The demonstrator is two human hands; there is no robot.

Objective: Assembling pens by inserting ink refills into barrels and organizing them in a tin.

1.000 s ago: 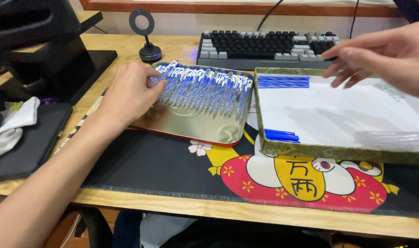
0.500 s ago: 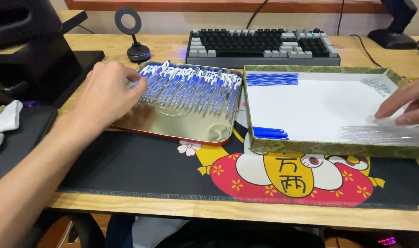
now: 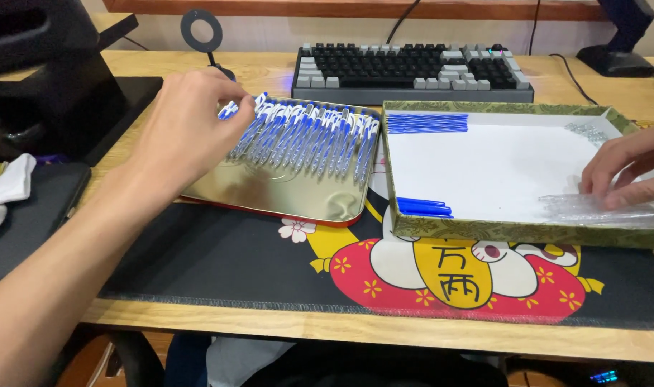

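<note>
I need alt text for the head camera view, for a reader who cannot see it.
A person's left hand touches blue-and-white pens in a shiny gold metal tray, while the right hand rests on clear plastic tubes in a green-rimmed white box.

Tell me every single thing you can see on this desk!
Blue-and-white pens: many, in a row on the shiny gold metal tray.
Green-patterned shallow box: one, white inside, right of the tray.
Blue pen refills: a bunch, box's top-left corner; a few more at its bottom-left.
Clear plastic tubes: a pile, box's front right.
Black-and-grey keyboard: one, behind.
Black desk mat with red cat picture: one, in front.
White cloth: one, far left.
Left hand: on the pens.
Right hand: on the tubes.
</note>
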